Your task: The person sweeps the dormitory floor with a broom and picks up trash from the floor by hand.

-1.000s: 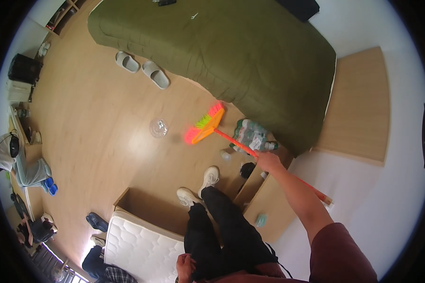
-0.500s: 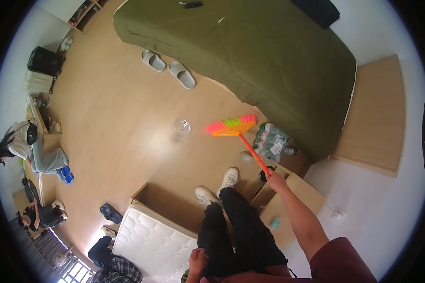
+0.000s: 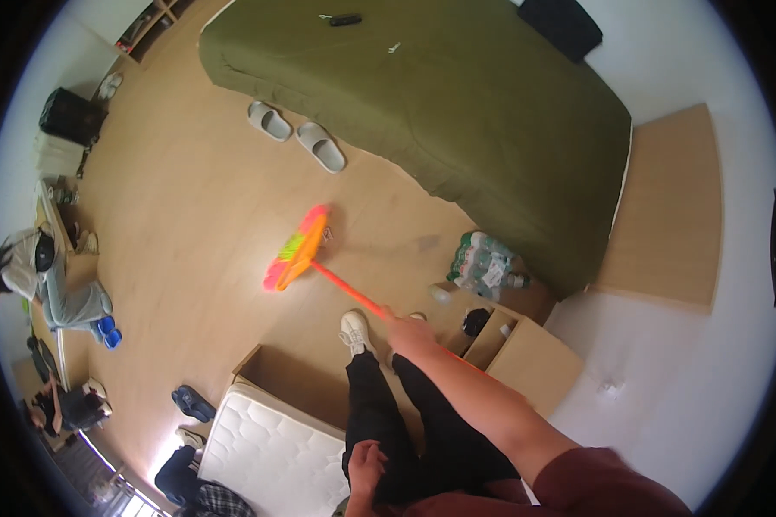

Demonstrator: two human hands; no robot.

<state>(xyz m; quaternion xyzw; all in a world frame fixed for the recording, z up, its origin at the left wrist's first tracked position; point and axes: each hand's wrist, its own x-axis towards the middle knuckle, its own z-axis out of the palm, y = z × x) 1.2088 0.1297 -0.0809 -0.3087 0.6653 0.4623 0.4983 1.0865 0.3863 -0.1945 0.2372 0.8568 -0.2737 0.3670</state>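
Note:
My right hand (image 3: pixel 411 336) is closed around the red-orange handle of a broom (image 3: pixel 297 250) and reaches forward. The broom's orange head, with pink and yellow-green bristles, is left of the middle of the picture, over the wooden floor. A bit of a see-through object (image 3: pixel 328 233) shows just behind the head; the rest is hidden. By my left thigh hangs my left hand (image 3: pixel 366 465), its fingers curled in, with nothing seen in them. White shoes (image 3: pixel 355 332) are on my feet, under black trousers.
A bed with a green cover (image 3: pixel 457 95) stands ahead, grey slippers (image 3: pixel 321 146) beside it. Wrapped bottles (image 3: pixel 485 263) sit near a wooden cabinet (image 3: pixel 535 362) on the right. A white mattress (image 3: pixel 272 448) lies at lower left. Other people (image 3: pixel 65 284) are along the left side.
The broom has swung left across the floor to the see-through object, its head turned steeper. My right hand moved left with it. The left hand stays by my thigh.

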